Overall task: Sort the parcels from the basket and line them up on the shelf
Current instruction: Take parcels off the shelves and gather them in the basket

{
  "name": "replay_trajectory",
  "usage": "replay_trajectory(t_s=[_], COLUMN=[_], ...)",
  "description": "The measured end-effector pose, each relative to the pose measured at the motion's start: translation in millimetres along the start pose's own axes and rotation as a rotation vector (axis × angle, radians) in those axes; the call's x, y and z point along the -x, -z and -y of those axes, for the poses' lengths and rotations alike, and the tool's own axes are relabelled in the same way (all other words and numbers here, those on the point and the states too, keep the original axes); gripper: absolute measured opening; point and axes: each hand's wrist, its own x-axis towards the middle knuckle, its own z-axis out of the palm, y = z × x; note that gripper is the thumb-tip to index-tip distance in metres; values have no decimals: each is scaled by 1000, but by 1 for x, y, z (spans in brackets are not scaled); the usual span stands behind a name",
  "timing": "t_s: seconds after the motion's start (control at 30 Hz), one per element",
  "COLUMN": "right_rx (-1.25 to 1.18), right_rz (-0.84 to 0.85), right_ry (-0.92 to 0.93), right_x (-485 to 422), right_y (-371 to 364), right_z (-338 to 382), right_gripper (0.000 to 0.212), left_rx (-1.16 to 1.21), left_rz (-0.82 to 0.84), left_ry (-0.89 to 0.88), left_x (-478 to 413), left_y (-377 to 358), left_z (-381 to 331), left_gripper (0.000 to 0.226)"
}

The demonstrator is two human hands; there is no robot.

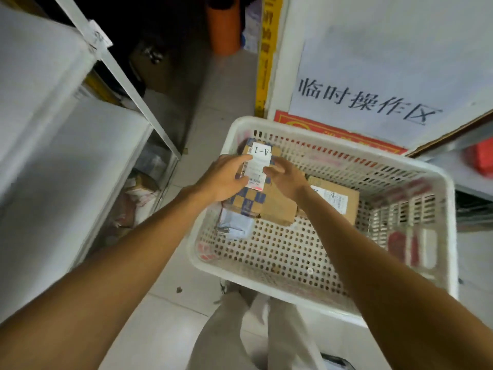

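Note:
A white perforated basket (442, 209) stands to the right of my legs. Over its far left corner both hands hold a small cardboard parcel (252, 200) with blue checks and a white label reading A-1. My left hand (225, 178) grips its left side, and my right hand (286, 177) grips its right side. A plain brown box (338, 200) with a white label lies in the basket behind my right forearm. A pale grey soft packet (236, 227) lies on the basket floor below the held parcel.
A white metal shelf unit (66, 145) runs along the left, with several parcels (138, 193) on its lowest level. A white board (386, 62) with black lettering rises behind the basket. An orange object (224, 28) stands far back in the narrow tiled aisle.

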Motion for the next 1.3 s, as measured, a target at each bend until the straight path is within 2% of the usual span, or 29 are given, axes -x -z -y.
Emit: replay_trajectory(t_s=[0.13,0.27,0.37,0.43,0.57,0.73,1.0,1.17,1.3], right_rx=[89,94,138,158,223,278,310,193,201], right_rz=[68,225,378,452,558,645,765,883,999], right_ry=[135,288,421,495,747,968,1297,1375,1445], right_x=[10,36,69,87,149,227,362,455,522], right_y=[-9,-23,-42,-59,-84,-135,-239,-312,-369], right_z=[48,99,144,177,244,309,378,398,400], right_gripper=[48,52,63,76,60,57,56,45,48], left_rx=[45,11,-7,-25,-100,-172,-209,-170,-146], left_rz=[-110,-124,-223,-312,-570,-858,-1068,-1191,-1283], left_ry=[110,281,370,436,528,575,744,895,981], left_x=[38,102,165,209,296,404,585,701,773], left_y=[39,87,130,160,206,243,274,276,266], left_z=[6,11,7,2,-14,-30,-31,-30,-30], left_gripper=[51,67,76,76,64,52,45,43,36])
